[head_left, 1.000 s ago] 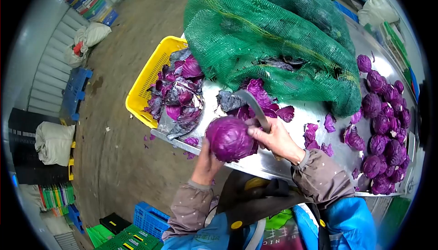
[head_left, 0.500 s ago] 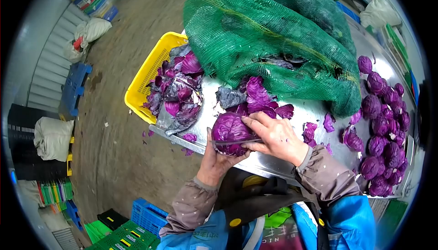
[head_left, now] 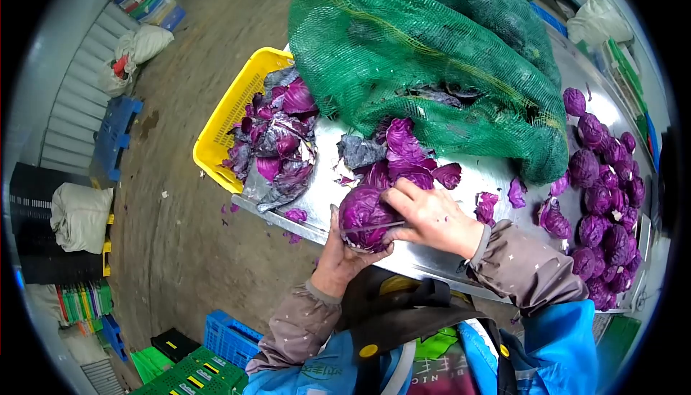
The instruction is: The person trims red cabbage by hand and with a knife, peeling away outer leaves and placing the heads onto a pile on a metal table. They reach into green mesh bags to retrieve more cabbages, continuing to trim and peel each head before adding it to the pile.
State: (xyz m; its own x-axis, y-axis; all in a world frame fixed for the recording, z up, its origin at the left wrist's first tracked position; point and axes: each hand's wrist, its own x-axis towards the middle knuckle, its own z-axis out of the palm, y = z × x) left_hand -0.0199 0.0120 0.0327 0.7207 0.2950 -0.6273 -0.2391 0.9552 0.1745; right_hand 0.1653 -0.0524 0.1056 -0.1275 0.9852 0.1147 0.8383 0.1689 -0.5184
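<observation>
A round red cabbage [head_left: 362,208] rests in my left hand [head_left: 335,262], whose fingers and palm cup it from the left and below, over the table's near edge. My right hand [head_left: 440,218] grips a knife [head_left: 374,227]; its thin blade lies across the lower part of the cabbage, and the handle is hidden in my fingers. Fingers of the right hand also press against the cabbage's right side. Just behind it, loose purple leaves [head_left: 404,146] lie on the metal table [head_left: 327,143].
A green mesh sack [head_left: 432,56] covers the table's far side. At left, a yellow crate [head_left: 216,150] holds cabbage leaves. Several cabbages [head_left: 601,200] line the table's right end. Green crates [head_left: 194,377] and a blue crate [head_left: 230,341] stand on the floor at lower left.
The cabbage has turned slightly in my left hand. My right hand, still on the knife, has shifted very little. The rest of the scene slides slightly left with the camera.
</observation>
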